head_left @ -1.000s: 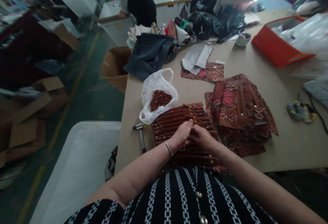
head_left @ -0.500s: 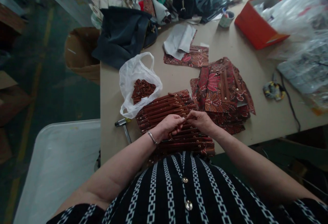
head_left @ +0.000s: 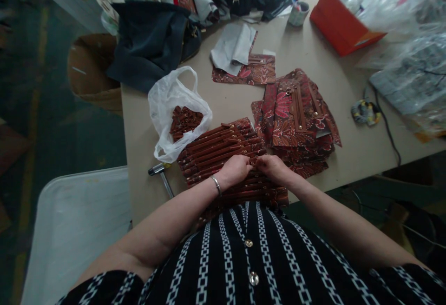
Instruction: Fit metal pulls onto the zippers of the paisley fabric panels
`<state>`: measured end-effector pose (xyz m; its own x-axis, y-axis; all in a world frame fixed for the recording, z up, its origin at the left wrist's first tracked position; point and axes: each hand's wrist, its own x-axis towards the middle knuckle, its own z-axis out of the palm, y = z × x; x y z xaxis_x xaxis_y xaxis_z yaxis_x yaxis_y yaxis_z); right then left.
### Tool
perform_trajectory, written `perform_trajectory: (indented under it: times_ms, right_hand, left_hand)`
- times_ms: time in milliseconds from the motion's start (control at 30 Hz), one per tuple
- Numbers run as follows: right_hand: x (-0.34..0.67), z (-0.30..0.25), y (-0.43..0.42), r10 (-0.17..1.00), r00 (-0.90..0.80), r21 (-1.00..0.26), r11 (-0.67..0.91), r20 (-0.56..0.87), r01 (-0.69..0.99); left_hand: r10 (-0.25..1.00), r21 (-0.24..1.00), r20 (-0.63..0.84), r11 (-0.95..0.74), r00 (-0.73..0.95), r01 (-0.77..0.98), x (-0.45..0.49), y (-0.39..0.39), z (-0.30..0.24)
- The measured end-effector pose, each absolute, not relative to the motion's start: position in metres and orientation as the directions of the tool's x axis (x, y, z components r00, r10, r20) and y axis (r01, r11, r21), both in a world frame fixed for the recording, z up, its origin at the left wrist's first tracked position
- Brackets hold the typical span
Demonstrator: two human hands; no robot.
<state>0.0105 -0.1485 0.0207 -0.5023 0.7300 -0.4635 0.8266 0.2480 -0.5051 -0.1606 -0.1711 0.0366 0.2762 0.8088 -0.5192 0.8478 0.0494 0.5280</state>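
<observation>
In the head view, overlapping rows of brown-trimmed zipped fabric panels (head_left: pixel 216 149) lie at the table's front edge, zip sliders toward their right side. My left hand (head_left: pixel 237 170) is closed over the middle of these rows, fingertips pinched near the sliders. Facing it, almost touching, my right hand (head_left: pixel 274 168) is closed too, its fingers pressed down at the same spot. Whatever small thing sits between the fingertips is hidden. A white plastic bag (head_left: pixel 204 112) of small brown tabs (head_left: pixel 186 121) stands open left of the rows. To the right is a stack of floral zipped panels (head_left: pixel 296 114).
A hammer (head_left: pixel 163 179) lies at the left. Behind are a dark blue bag (head_left: pixel 149 40), a floral panel with grey lining (head_left: pixel 233 51) and a small cup (head_left: pixel 298 14). An orange box (head_left: pixel 343 30), plastic wrapping (head_left: pixel 414 82) and a wire coil (head_left: pixel 365 112) occupy the right.
My hands have come down closer to the zip rows, and my left hand has turned knuckles up. The whole view has shifted, so the table's things appear further left and higher.
</observation>
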Motion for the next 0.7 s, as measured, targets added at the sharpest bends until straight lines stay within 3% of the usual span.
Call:
perform_trajectory:
  times_ms: [700]
  right_hand:
    - [0.002,0.023,-0.155,0.704,-0.556,-0.364,0.425,-0.442,0.828]
  left_hand:
    - [0.796,0.278,-0.578,-0.017,0.181,0.960,-0.144,-0.189,0.046]
